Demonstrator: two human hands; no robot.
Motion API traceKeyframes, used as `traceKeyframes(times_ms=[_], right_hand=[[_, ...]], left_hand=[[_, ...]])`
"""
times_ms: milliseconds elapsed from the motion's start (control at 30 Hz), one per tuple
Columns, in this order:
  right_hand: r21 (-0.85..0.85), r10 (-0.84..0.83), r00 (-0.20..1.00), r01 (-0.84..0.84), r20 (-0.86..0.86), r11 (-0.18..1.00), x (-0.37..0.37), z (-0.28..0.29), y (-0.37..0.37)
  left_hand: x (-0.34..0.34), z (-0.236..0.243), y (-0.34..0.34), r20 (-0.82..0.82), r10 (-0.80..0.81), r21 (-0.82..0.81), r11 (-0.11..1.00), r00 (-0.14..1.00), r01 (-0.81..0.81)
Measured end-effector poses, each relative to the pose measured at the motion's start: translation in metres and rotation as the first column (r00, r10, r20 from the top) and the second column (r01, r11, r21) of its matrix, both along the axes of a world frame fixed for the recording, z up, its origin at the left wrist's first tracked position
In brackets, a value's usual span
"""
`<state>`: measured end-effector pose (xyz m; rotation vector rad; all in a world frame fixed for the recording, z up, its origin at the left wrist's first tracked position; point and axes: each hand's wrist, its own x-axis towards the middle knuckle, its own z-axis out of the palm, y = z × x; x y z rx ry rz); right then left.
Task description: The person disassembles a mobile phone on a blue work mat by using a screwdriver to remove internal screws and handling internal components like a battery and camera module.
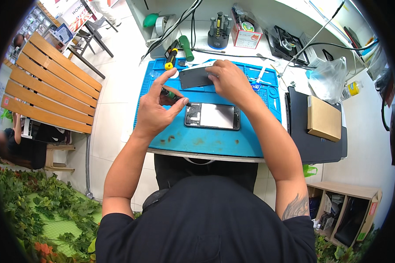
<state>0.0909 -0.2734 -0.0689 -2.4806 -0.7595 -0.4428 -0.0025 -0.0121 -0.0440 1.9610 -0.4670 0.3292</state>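
Observation:
My left hand is closed around a dark screwdriver with a green band, its shaft slanting toward the left end of an opened phone. The phone lies flat on a blue work mat, with a pale plate over much of its inside and small parts showing at its left. Beyond it, my right hand grips the right end of a thin dark rectangular panel. The panel is apart from the phone. Whether its far edge rests on the mat, I cannot tell.
Behind the mat are a yellow-and-black screwdriver, a green-handled tool, a round tool holder and a red-and-white box. At right, a tan box sits on a flat black case, near a clear plastic bag.

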Motion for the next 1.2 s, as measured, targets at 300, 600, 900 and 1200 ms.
traceKeyframes(times_ms=[300, 600, 900, 1200], right_hand=[[0.027, 0.187, 0.89, -0.193, -0.416, 0.981, -0.036, 0.006, -0.015], [0.039, 0.188, 0.867, -0.192, -0.461, 0.981, -0.036, 0.002, -0.015], [0.032, 0.175, 0.882, -0.18, -0.437, 0.983, -0.037, -0.003, -0.016], [0.021, 0.18, 0.869, -0.192, -0.461, 0.981, -0.036, 0.003, -0.014]], left_hand=[[0.02, -0.007, -0.015, 0.101, -0.036, 0.102, 0.994, 0.994, 0.026], [0.024, 0.003, -0.016, 0.028, -0.06, 0.185, 0.981, 0.998, 0.054], [0.044, 0.05, -0.019, -0.244, -0.363, 0.333, 0.839, 0.899, 0.43], [0.048, 0.045, -0.02, -0.131, -0.297, 0.397, 0.858, 0.946, 0.325]])
